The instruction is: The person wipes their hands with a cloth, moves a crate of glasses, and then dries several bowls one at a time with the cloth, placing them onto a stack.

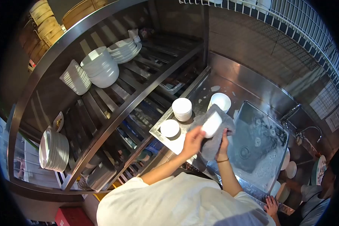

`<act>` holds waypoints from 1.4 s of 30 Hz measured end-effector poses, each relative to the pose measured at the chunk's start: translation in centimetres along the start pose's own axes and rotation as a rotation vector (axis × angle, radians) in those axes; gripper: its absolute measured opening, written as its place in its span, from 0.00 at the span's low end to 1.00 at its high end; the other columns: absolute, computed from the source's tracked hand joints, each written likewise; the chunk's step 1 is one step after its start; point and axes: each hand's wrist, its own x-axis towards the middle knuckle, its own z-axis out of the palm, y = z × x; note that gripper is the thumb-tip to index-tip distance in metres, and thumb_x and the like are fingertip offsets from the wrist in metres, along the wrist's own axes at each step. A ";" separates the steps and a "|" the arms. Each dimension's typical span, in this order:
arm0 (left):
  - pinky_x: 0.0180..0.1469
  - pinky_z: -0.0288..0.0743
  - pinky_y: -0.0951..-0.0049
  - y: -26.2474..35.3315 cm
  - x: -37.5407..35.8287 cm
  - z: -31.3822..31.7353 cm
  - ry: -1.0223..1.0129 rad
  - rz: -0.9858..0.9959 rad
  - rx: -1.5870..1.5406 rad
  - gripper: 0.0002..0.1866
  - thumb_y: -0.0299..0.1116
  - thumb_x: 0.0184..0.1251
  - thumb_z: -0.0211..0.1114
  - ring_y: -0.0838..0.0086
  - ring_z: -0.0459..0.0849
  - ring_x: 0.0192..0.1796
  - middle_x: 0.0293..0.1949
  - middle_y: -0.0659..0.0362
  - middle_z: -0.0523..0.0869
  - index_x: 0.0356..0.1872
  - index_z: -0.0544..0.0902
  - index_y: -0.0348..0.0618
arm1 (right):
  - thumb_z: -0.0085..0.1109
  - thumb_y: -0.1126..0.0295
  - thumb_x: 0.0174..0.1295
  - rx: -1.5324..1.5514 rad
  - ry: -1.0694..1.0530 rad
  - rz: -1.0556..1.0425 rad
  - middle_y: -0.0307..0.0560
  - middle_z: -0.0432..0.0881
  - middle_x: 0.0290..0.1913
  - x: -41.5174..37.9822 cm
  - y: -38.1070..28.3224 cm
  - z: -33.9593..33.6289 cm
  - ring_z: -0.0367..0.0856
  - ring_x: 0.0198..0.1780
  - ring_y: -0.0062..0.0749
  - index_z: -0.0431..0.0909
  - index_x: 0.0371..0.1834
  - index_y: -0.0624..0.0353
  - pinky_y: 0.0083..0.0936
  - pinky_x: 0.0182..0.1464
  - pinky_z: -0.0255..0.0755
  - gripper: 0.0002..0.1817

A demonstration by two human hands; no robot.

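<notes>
In front of my body, my left hand (pixel 194 141) grips the near edge of a small white bowl (pixel 212 125), which is tilted against a grey cloth (pixel 211 147). My right hand (pixel 223 147), with a band on the wrist, is closed on the cloth beside the bowl. Just beyond my left hand, a stack of small white bowls (pixel 182 110) and a lower white bowl (pixel 170 128) stand on the metal counter. Another white bowl (pixel 220 102) sits behind the cloth, partly covered by it.
To the right is a sink (pixel 252 150) of sudsy water with a faucet (pixel 309 133). A slatted rack (pixel 139 92) on the left carries large bowls (pixel 100 67) and stacked plates (pixel 54 150). A co-worker's hand (pixel 271 205) rests by the sink's near edge. A wire shelf (pixel 290 22) hangs above.
</notes>
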 end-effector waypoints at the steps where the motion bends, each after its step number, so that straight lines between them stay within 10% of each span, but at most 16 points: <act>1: 0.45 0.70 0.77 0.4 0.6 -1.1 0.016 -0.142 -0.021 0.12 0.34 0.70 0.49 0.80 0.76 0.40 0.36 0.63 0.79 0.43 0.76 0.36 | 0.59 0.57 0.58 0.073 -0.072 0.087 0.44 0.75 0.49 0.3 -0.6 -1.5 0.75 0.50 0.31 0.68 0.53 0.60 0.30 0.54 0.69 0.24; 4: 0.47 0.73 0.73 -0.3 2.9 -1.3 0.087 -0.420 -0.801 0.16 0.45 0.68 0.50 0.72 0.79 0.42 0.39 0.59 0.80 0.45 0.74 0.43 | 0.65 0.67 0.52 -0.549 -0.227 -0.127 0.44 0.76 0.49 -1.7 -1.5 -2.6 0.75 0.50 0.30 0.68 0.53 0.60 0.29 0.55 0.69 0.26; 10: 0.58 0.67 0.61 1.2 -0.4 -0.7 -0.235 -1.377 -1.010 0.24 0.52 0.69 0.42 0.63 0.78 0.50 0.46 0.52 0.80 0.44 0.77 0.43 | 0.64 0.73 0.33 -1.425 -0.883 -0.524 0.47 0.80 0.38 -4.1 -4.4 0.0 0.77 0.44 0.42 0.75 0.38 0.62 0.34 0.46 0.68 0.22; 14: 0.51 0.72 0.72 -0.3 1.3 -0.5 -0.105 -0.930 -0.564 0.21 0.46 0.70 0.43 0.70 0.79 0.47 0.43 0.52 0.80 0.46 0.76 0.42 | 0.66 0.68 0.35 -1.364 -0.431 -0.931 0.45 0.80 0.37 -2.4 -0.2 -2.7 0.79 0.39 0.41 0.75 0.39 0.60 0.32 0.46 0.70 0.23; 16: 0.51 0.70 0.71 -0.1 3.0 0.1 -0.224 -0.066 0.165 0.21 0.45 0.71 0.42 0.72 0.77 0.46 0.44 0.55 0.79 0.49 0.75 0.40 | 0.69 0.65 0.38 -0.195 -0.112 0.395 0.42 0.80 0.39 -1.4 -3.7 2.7 0.79 0.39 0.35 0.75 0.43 0.61 0.27 0.44 0.71 0.25; 18: 0.52 0.66 0.71 -1.0 3.6 0.3 -0.200 0.070 0.146 0.22 0.45 0.71 0.41 0.68 0.77 0.48 0.46 0.54 0.79 0.47 0.76 0.36 | 0.70 0.65 0.39 -0.048 -0.134 0.461 0.40 0.79 0.43 -0.7 -3.2 1.3 0.79 0.39 0.31 0.74 0.46 0.62 0.22 0.43 0.72 0.28; 21: 0.54 0.67 0.70 0.7 3.9 0.1 -0.185 -1.058 -0.769 0.24 0.46 0.72 0.37 0.65 0.78 0.49 0.44 0.51 0.80 0.49 0.74 0.38 | 0.68 0.70 0.36 -1.420 -0.629 -0.780 0.45 0.78 0.46 -2.3 -4.1 -0.2 0.76 0.48 0.35 0.70 0.51 0.64 0.29 0.53 0.69 0.32; 22: 0.54 0.67 0.70 0.4 3.8 0.5 -0.191 -1.057 -0.775 0.24 0.46 0.72 0.37 0.65 0.78 0.49 0.44 0.51 0.80 0.49 0.74 0.38 | 0.68 0.70 0.36 -1.428 -0.626 -0.780 0.45 0.78 0.46 -2.4 -4.0 -0.6 0.76 0.48 0.35 0.70 0.51 0.64 0.29 0.53 0.69 0.32; 24: 0.54 0.67 0.69 -1.3 3.9 1.5 -0.095 -0.886 -0.501 0.22 0.43 0.72 0.37 0.66 0.77 0.50 0.43 0.52 0.80 0.46 0.75 0.37 | 0.66 0.72 0.35 -1.377 -0.393 -0.816 0.47 0.78 0.46 -1.9 -2.0 -2.2 0.73 0.53 0.37 0.70 0.50 0.65 0.32 0.57 0.65 0.32; 25: 0.53 0.67 0.69 -1.4 3.9 2.0 -0.247 -0.251 -0.074 0.18 0.38 0.71 0.41 0.64 0.78 0.48 0.43 0.52 0.81 0.45 0.75 0.35 | 0.66 0.72 0.40 -0.766 -0.094 -0.389 0.46 0.79 0.43 -1.3 -0.4 -0.8 0.77 0.48 0.34 0.72 0.48 0.64 0.30 0.52 0.70 0.27; 26: 0.52 0.67 0.71 -1.4 3.6 2.3 -0.280 0.039 0.149 0.15 0.34 0.69 0.45 0.66 0.77 0.48 0.44 0.53 0.80 0.44 0.76 0.35 | 0.66 0.72 0.40 -0.764 -0.082 -0.390 0.46 0.79 0.43 -1.2 -1.4 -1.1 0.77 0.48 0.34 0.72 0.48 0.64 0.30 0.52 0.70 0.27; 28: 0.52 0.66 0.73 -0.7 3.0 2.0 -0.393 0.283 0.326 0.14 0.34 0.69 0.46 0.66 0.76 0.49 0.45 0.53 0.78 0.47 0.74 0.36 | 0.64 0.73 0.48 0.009 -0.142 0.484 0.44 0.80 0.39 -1.1 -5.3 -0.8 0.80 0.40 0.28 0.74 0.46 0.63 0.24 0.45 0.73 0.20; 31: 0.53 0.68 0.69 -1.8 1.6 1.1 -0.565 -0.173 0.082 0.16 0.36 0.69 0.46 0.68 0.75 0.50 0.46 0.56 0.77 0.51 0.72 0.37 | 0.60 0.75 0.54 -0.115 -0.213 0.489 0.44 0.81 0.37 -1.0 -5.7 -4.3 0.81 0.37 0.25 0.74 0.46 0.62 0.22 0.41 0.75 0.15; 32: 0.51 0.72 0.65 -0.6 1.9 0.4 -0.662 -0.858 -0.186 0.16 0.37 0.69 0.49 0.70 0.76 0.50 0.44 0.57 0.78 0.52 0.71 0.39 | 0.59 0.76 0.54 -0.222 -0.233 0.494 0.45 0.81 0.38 -0.8 -6.2 -4.9 0.81 0.38 0.27 0.75 0.46 0.63 0.23 0.42 0.76 0.15; 34: 0.49 0.75 0.64 -1.9 3.0 -0.8 -0.890 -0.980 -0.524 0.15 0.37 0.67 0.54 0.74 0.77 0.48 0.43 0.58 0.79 0.50 0.72 0.40 | 0.57 0.76 0.55 -0.262 -0.227 0.365 0.45 0.81 0.39 -1.2 -6.8 -5.5 0.81 0.38 0.29 0.75 0.46 0.63 0.23 0.41 0.76 0.14; 42: 0.32 0.66 0.77 -3.2 8.7 4.2 -0.298 0.119 0.165 0.03 0.24 0.57 0.61 0.76 0.74 0.28 0.25 0.58 0.78 0.31 0.79 0.34 | 0.50 0.72 0.62 -0.221 0.139 -0.353 0.42 0.76 0.51 -2.5 0.5 -3.0 0.73 0.53 0.30 0.72 0.52 0.58 0.30 0.57 0.65 0.15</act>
